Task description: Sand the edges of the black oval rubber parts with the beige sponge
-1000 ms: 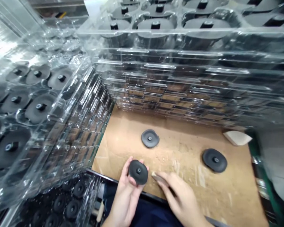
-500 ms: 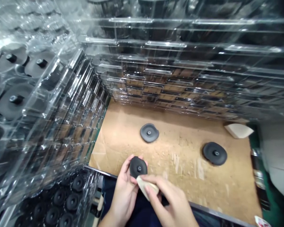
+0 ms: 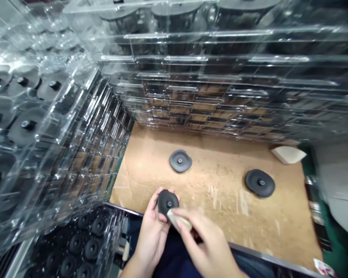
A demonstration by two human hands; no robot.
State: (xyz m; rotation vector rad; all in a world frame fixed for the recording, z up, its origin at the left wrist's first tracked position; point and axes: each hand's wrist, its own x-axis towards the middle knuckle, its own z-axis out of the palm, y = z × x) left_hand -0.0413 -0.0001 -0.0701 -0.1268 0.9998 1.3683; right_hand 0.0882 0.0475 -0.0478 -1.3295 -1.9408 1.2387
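Observation:
My left hand grips a dark grey rounded disc by its rim, near the table's front edge. A short stub with a hole rises from the disc's face. Between the thumb and fingers of my right hand is a cream-coloured pad, perhaps a sponge piece. The pad's tip touches the disc's face close to the stub. Another such disc lies on the cardboard beyond my hands, and one more disc lies to the right.
Tall stacks of clear plastic trays wall off the back, with more tray stacks at the left holding discs. Cardboard covers the table. A cream wedge-shaped pad sits at the back right. Lower left, a tray holds several dark discs.
The pad in my right hand has moved slightly up and left, closer to the stub on the disc. The whole view has shifted a little; the left hand keeps its hold.

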